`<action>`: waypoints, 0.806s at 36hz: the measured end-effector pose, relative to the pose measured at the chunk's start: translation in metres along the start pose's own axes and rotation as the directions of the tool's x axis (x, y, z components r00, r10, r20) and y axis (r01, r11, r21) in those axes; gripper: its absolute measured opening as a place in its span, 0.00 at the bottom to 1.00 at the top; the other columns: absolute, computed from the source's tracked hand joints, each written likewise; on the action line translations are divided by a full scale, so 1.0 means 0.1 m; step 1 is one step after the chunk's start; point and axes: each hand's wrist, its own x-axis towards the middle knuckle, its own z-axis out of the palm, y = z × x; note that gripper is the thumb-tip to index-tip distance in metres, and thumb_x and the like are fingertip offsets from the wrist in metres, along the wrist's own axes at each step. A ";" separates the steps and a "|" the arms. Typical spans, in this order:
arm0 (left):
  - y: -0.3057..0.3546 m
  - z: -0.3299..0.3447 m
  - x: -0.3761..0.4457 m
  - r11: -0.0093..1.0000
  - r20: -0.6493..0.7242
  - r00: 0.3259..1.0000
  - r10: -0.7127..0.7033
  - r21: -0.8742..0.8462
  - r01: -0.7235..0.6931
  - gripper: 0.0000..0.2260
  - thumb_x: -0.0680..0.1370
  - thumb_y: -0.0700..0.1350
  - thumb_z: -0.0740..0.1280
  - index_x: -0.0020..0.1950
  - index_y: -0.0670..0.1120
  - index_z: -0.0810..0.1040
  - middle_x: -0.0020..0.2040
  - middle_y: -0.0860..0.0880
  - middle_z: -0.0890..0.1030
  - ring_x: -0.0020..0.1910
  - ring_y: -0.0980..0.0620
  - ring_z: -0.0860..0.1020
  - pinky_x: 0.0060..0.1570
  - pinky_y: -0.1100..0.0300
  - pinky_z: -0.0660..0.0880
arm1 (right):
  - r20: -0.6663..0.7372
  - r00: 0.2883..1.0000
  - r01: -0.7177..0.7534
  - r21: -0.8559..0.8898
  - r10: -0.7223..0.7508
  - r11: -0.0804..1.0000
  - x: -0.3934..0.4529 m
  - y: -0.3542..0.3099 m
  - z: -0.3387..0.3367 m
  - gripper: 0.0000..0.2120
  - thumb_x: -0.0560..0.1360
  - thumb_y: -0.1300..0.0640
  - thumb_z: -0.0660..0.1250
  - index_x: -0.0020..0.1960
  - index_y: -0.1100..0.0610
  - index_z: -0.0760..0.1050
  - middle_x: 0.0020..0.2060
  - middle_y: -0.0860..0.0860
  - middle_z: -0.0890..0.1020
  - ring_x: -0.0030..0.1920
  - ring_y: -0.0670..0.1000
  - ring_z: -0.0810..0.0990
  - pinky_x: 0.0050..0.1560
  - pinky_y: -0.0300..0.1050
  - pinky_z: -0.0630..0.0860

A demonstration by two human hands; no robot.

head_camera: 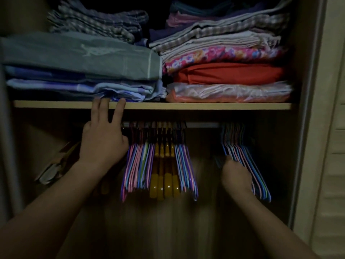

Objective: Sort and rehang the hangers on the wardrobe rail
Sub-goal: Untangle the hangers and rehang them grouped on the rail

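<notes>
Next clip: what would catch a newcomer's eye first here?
Probably the yellow wooden hangers glinting mid-rail, flanked by thin pink, blue and purple hangers. Next, the left hand with straight fingers resting on the pale wooden shelf edge, while the right hand grips a separate bunch of thin coloured hangers further right. Above, a folded red cloth stands out.

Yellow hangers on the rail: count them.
4 yellow hangers, side by side in the middle of the left bunch, between thin coloured hangers on both sides. More could be hidden behind them.
</notes>
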 end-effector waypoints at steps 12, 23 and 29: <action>-0.03 0.08 0.00 1.000 -0.036 0.999 0.003 -0.003 -0.003 0.46 0.70 0.48 0.70 0.81 0.52 0.47 0.79 0.40 0.53 0.80 0.39 0.47 0.59 0.35 0.73 | -0.111 0.992 0.052 -0.077 -0.060 0.996 -0.07 -0.08 -0.15 0.24 0.76 0.55 0.67 0.70 0.58 0.69 0.67 0.62 0.69 0.64 0.62 0.71 0.60 0.56 0.74; -0.04 0.12 0.01 1.000 -0.058 0.998 0.006 -0.012 -0.007 0.45 0.70 0.48 0.70 0.81 0.52 0.47 0.79 0.40 0.53 0.80 0.39 0.47 0.59 0.34 0.74 | 0.510 0.860 -0.432 0.755 -0.026 0.493 -0.34 -0.45 0.25 0.14 0.82 0.49 0.61 0.64 0.54 0.76 0.50 0.47 0.82 0.48 0.45 0.78 0.43 0.40 0.72; -0.03 0.14 0.01 1.000 -0.060 0.998 0.000 -0.027 -0.002 0.45 0.70 0.47 0.70 0.81 0.52 0.47 0.79 0.40 0.53 0.80 0.40 0.46 0.60 0.33 0.73 | 0.623 0.778 -0.567 0.750 -0.077 0.340 -0.40 -0.51 0.31 0.13 0.80 0.44 0.63 0.55 0.51 0.80 0.44 0.49 0.87 0.49 0.51 0.84 0.48 0.47 0.77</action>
